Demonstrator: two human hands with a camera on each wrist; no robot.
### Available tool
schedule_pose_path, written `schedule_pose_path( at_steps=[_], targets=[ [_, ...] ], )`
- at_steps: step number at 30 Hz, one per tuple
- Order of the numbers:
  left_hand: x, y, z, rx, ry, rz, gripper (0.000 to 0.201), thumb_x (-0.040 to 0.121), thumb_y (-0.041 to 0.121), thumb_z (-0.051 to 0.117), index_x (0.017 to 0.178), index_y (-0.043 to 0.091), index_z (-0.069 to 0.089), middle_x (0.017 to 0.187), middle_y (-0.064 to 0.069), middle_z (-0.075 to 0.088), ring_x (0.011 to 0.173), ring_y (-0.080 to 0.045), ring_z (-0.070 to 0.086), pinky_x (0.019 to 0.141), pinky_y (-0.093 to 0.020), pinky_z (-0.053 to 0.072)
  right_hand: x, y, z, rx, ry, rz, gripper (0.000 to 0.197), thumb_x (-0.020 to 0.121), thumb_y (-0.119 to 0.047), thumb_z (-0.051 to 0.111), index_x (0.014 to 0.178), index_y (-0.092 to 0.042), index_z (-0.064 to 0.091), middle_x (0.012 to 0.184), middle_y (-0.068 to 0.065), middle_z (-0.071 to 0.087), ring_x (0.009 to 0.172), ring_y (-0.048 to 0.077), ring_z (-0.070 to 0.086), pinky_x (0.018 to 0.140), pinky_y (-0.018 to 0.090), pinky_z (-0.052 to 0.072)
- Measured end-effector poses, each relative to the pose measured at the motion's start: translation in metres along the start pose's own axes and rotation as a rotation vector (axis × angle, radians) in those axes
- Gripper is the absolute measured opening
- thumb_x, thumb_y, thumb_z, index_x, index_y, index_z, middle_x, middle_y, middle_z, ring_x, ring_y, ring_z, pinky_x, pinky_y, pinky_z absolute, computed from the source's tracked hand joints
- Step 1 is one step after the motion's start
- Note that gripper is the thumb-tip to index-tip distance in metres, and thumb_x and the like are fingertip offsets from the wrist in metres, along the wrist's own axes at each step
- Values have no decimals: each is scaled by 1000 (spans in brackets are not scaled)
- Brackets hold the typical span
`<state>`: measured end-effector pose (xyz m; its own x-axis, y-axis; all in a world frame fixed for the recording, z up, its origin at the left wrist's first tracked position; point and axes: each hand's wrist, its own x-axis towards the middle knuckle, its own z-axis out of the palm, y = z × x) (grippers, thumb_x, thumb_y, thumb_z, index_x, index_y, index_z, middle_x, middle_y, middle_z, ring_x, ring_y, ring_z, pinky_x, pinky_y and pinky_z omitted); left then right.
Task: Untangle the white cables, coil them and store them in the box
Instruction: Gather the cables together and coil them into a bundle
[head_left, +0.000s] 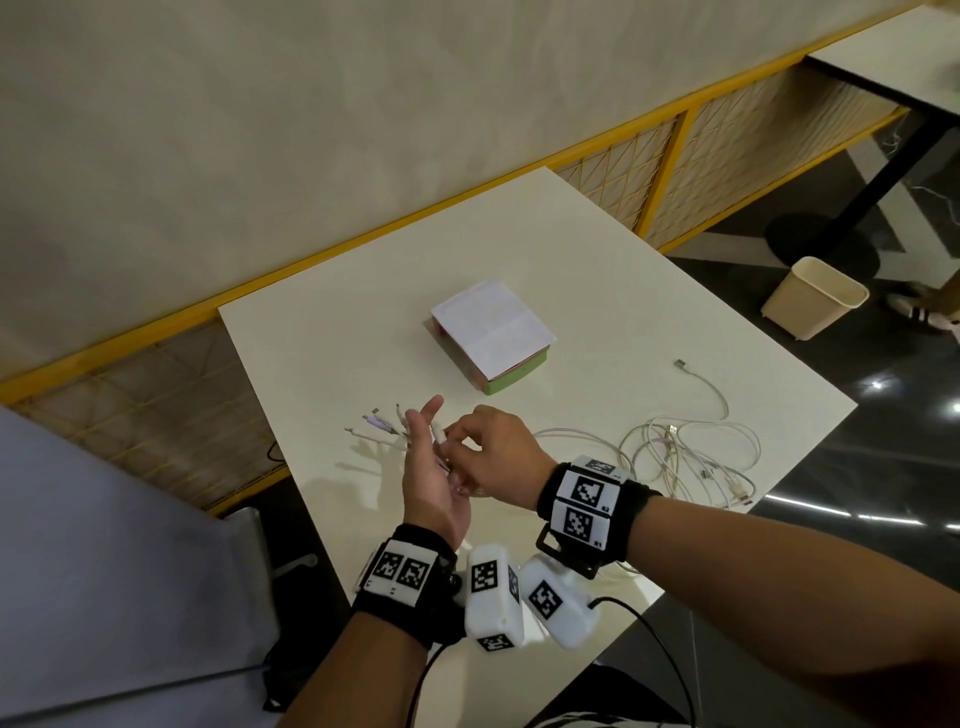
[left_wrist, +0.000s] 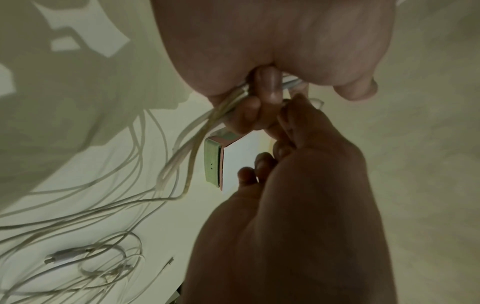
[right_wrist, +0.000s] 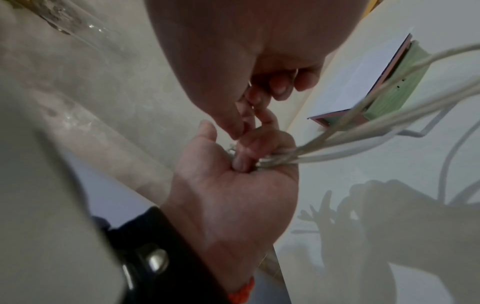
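Above the white table (head_left: 597, 291) my left hand (head_left: 431, 467) stands palm to the right, fingers curled round a bundle of white cables (right_wrist: 324, 142). Their plugs (head_left: 376, 423) fan out to its left. My right hand (head_left: 470, 441) is right against it and pinches one white cable's end (head_left: 439, 432) at the left fingers (left_wrist: 267, 88). From the bundle the cables run right to a loose tangle (head_left: 685, 457) on the table. The box (head_left: 491, 335) has a green base and a white lid lying on it, and sits behind the hands.
One cable of the tangle ends in a USB plug (head_left: 680, 364) right of the box. A yellow-framed railing (head_left: 670, 156) lines the table's far side. On the floor to the right stand a beige bin (head_left: 813, 296) and someone's shoes (head_left: 919, 312). A second table (head_left: 909, 57) is beyond.
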<state>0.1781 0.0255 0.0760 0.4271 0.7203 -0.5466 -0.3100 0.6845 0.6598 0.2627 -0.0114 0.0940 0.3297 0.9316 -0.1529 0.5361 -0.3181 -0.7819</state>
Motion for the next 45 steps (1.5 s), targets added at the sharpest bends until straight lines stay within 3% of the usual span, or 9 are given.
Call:
schedule_pose_path(
  at_steps=[5, 8, 14, 21, 26, 31, 37, 42, 45],
  targets=[
    [-3, -13, -2, 86, -16, 14, 44, 89, 60, 40, 102, 26, 65, 97, -2, 64, 52, -9, 37, 45, -22, 33, 14, -12, -16, 36, 19, -23, 19, 87, -26, 61, 79, -10, 69, 70, -5, 51, 59, 3, 47, 60, 23, 36],
    [-10, -21, -1, 114, -69, 9, 47, 81, 61, 45, 91, 19, 62, 65, 1, 51, 39, -8, 22, 43, -22, 30, 26, -16, -26, 86, -62, 18, 18, 84, -27, 65, 75, -12, 68, 62, -1, 55, 51, 10, 49, 56, 27, 41],
    [-5, -13, -4, 62, -26, 18, 43, 97, 49, 36, 76, 16, 51, 47, 8, 20, 36, -7, 16, 38, -20, 23, 29, -7, -29, 111, -130, 36, 16, 86, -23, 63, 79, -9, 67, 66, -4, 60, 60, 7, 52, 60, 19, 41],
    [5, -6, -6, -15, 50, -8, 42, 98, 50, 36, 75, 20, 54, 42, 6, 33, 38, -10, 28, 44, -21, 30, 6, 17, -15, 277, -457, 122, 37, 93, -38, 51, 119, -11, 48, 95, 1, 66, 85, 12, 61, 87, 29, 48],
    [4, -1, -5, -111, 6, -8, 44, 98, 47, 37, 68, 17, 45, 41, 7, 22, 33, -9, 20, 37, -18, 28, -8, 28, -13, 103, -619, 83, 17, 91, -40, 53, 89, -24, 49, 77, 3, 57, 69, 17, 53, 77, 37, 47],
    [15, 19, -14, -222, 79, -47, 50, 92, 25, 55, 50, 22, 28, 36, 7, 20, 29, -8, 21, 38, -17, 30, -12, 29, -18, -337, -526, -7, 40, 93, -52, 42, 80, -15, 49, 73, 3, 52, 74, 25, 50, 72, 34, 42],
    [20, 29, -22, -241, 195, -22, 34, 91, 20, 54, 64, 21, 33, 40, 8, 21, 27, -7, 18, 34, -18, 23, -15, 22, -20, -486, -513, -43, 50, 94, -53, 38, 73, -9, 49, 66, 7, 52, 67, 27, 49, 62, 32, 37],
    [23, 30, -31, -259, 227, -37, 35, 91, 25, 54, 60, 19, 38, 45, 6, 37, 37, -11, 39, 56, -24, 40, -14, 24, -30, -522, -464, -83, 52, 98, -46, 30, 57, -15, 36, 55, 2, 42, 62, 28, 45, 62, 34, 37],
    [23, 41, -47, -37, 182, -93, 20, 94, 24, 51, 76, 14, 55, 73, -2, 60, 72, -18, 60, 78, -32, 48, -11, 21, -48, -576, -501, -85, 51, 98, -45, 29, 62, -11, 41, 58, 4, 45, 64, 30, 47, 62, 33, 36]
  ],
)
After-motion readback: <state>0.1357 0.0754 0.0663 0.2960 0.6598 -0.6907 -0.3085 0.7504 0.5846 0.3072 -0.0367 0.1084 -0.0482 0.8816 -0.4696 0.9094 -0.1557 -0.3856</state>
